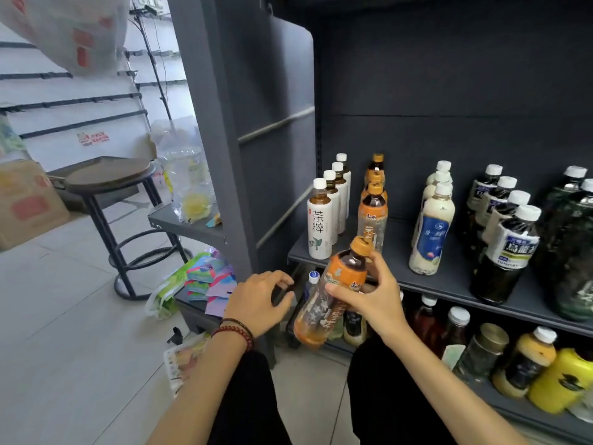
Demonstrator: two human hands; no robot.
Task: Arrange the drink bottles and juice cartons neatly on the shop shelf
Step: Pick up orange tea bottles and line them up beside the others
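My right hand point(369, 297) grips an orange-capped tea bottle point(333, 293), tilted, just in front of the dark shelf's front edge point(449, 287). My left hand point(260, 300) hovers beside the bottle's lower half with fingers spread, holding nothing. On the shelf stand rows going back: white-labelled tea bottles point(319, 220), orange-capped tea bottles point(372, 213), creamy milk-tea bottles point(431, 226), dark oolong bottles with white caps point(505, 248), and big dark bottles point(571, 239) at the right.
The lower shelf point(529, 409) holds more bottles, a tin and yellow juice bottles point(558, 380). A black stool point(109, 184) stands on the tiled floor to the left. Colourful packets point(205, 281) lie on a low ledge by the shelf's upright.
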